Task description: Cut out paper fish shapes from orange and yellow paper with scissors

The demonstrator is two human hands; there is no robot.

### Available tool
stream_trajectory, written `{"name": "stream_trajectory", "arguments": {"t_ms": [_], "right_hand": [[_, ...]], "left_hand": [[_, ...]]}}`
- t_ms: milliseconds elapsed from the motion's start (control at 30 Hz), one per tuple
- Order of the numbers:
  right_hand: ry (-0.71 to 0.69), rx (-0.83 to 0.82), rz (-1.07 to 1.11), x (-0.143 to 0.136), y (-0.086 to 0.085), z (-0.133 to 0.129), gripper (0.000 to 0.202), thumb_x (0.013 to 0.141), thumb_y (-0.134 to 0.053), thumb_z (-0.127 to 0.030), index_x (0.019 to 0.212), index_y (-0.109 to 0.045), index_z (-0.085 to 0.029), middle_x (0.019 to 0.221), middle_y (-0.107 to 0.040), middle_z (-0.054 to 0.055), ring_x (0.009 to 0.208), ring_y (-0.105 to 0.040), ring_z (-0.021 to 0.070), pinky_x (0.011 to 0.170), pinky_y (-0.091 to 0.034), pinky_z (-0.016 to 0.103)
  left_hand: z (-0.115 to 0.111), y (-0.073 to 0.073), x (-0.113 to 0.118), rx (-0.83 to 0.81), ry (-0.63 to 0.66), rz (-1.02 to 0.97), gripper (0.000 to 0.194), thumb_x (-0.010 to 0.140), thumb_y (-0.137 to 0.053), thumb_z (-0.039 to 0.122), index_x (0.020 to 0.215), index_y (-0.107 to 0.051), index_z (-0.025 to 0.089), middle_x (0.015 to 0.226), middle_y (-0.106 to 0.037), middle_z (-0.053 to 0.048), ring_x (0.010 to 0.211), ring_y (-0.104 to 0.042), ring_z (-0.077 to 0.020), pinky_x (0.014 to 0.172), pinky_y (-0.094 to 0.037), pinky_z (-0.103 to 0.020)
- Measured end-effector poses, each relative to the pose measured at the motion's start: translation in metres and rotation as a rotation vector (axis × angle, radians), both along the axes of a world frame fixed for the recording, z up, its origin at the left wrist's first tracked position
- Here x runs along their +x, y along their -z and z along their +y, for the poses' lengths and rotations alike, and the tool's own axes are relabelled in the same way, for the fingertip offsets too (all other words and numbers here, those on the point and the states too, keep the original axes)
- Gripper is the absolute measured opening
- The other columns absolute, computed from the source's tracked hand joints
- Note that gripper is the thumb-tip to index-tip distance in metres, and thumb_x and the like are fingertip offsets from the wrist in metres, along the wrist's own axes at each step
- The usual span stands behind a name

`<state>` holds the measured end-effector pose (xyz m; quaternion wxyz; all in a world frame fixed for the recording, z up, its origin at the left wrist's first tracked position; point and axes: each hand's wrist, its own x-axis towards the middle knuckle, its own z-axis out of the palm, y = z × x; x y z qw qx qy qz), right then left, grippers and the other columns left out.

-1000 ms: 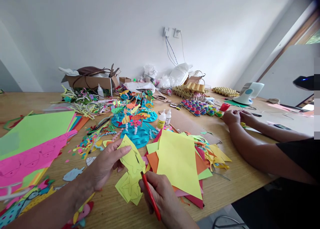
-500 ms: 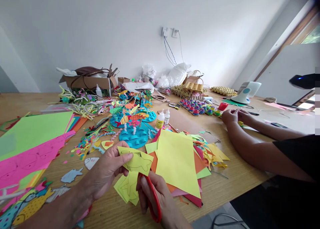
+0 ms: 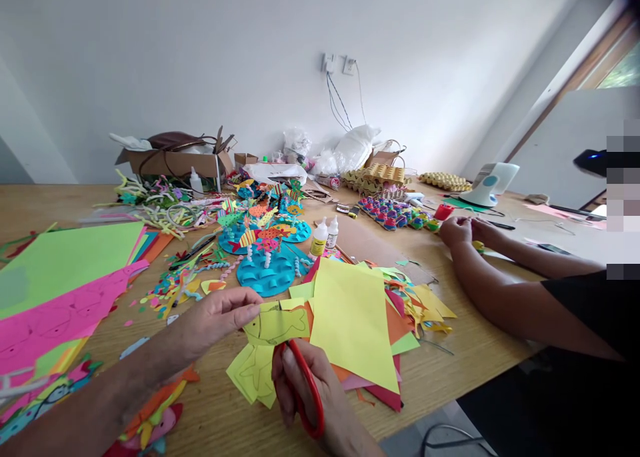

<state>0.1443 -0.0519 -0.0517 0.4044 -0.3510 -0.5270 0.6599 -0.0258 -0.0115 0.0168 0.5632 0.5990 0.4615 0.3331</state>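
Observation:
Between its thumb and fingers, my left hand (image 3: 223,320) pinches the left end of a yellow paper piece (image 3: 283,322) with a fish outline drawn on it. My right hand (image 3: 310,377) is closed around the red handles of a pair of scissors (image 3: 314,404). The scissors point up at the lower edge of the paper; their blades are mostly hidden. Below the held piece, smaller yellow paper cut-outs (image 3: 253,377) with drawn outlines lie on the table. To the right rests a stack of coloured sheets with a yellow sheet (image 3: 353,320) on top.
Blue bases (image 3: 265,270) with paper fish stand in the middle, beside glue bottles (image 3: 319,237). Green sheets (image 3: 75,257) and pink paper (image 3: 75,297) lie left, cut-out fish (image 3: 155,417) in front. At right, a co-worker's hands (image 3: 463,232) work near painted egg cartons (image 3: 393,214).
My left hand has shifted its grip to the paper's left end, and its fingers now lie straighter. The yellow piece has turned more level, showing more of the fish outline.

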Motion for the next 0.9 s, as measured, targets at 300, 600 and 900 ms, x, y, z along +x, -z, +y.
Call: {"name": "stream_trajectory", "arguments": {"t_ms": [300, 600, 900], "right_hand": [[-0.038, -0.007, -0.081, 0.0, -0.006, 0.002, 0.056, 0.074, -0.042, -0.073, 0.066, -0.046, -0.017, 0.039, -0.042, -0.007, 0.032, -0.033, 0.0054, 0.039, -0.022, 0.019], [-0.073, 0.017, 0.008, 0.003, 0.005, 0.004, 0.05, 0.081, -0.043, -0.065, 0.072, -0.05, -0.016, 0.043, -0.044, -0.007, 0.033, -0.035, 0.0055, 0.041, -0.026, 0.019], [-0.104, 0.027, 0.043, 0.004, 0.003, 0.002, 0.049, 0.083, -0.042, -0.063, 0.073, -0.05, -0.016, 0.044, -0.043, -0.006, 0.035, -0.036, 0.0057, 0.039, -0.026, 0.018]], "left_hand": [[0.01, 0.003, 0.005, 0.065, 0.072, 0.087, 0.018, 0.07, -0.064, 0.032, 0.058, -0.06, 0.019, 0.053, -0.046, 0.005, 0.05, -0.038, -0.0111, 0.049, -0.027, -0.02], [-0.004, 0.001, 0.014, -0.15, 0.019, -0.15, 0.021, 0.072, -0.064, 0.038, 0.066, -0.057, 0.019, 0.062, -0.057, 0.003, 0.058, -0.049, -0.0128, 0.056, -0.037, -0.022], [-0.008, 0.006, 0.016, -0.301, -0.006, -0.331, 0.016, 0.075, -0.065, 0.028, 0.069, -0.056, 0.017, 0.063, -0.057, 0.003, 0.054, -0.047, -0.0081, 0.052, -0.037, -0.017]]}}
